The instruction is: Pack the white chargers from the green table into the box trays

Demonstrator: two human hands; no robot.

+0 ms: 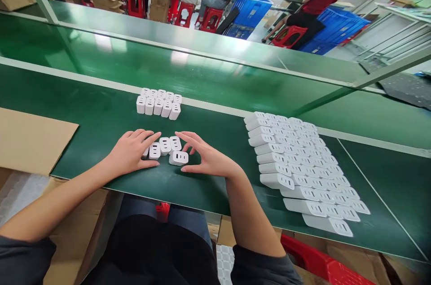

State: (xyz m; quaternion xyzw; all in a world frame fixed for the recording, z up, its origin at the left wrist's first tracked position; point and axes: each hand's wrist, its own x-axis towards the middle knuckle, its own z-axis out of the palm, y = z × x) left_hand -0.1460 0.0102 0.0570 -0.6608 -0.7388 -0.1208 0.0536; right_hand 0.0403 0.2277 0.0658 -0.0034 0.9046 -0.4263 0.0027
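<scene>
Between my two hands a small cluster of white USB charger blocks (164, 146) stands on the green bench, port faces up. My left hand (134, 152) curves round the cluster's left side, fingers and thumb apart, partly covering one block. On the other side my right hand (205, 155) is spread, its thumb and fingers around a charger block (178, 158) that sits turned at the near right of the cluster. Whether the fingertips press on it is hard to see. Beyond the hands, two rows of charger blocks (158, 104) stand side by side.
A large slanted array of white chargers (303, 164) covers the bench to the right. Cardboard (33, 139) lies at the left edge. A pale rail (215, 107) divides the bench from the green belt (188, 65). Across it, people sit near red stools and blue crates (252, 6).
</scene>
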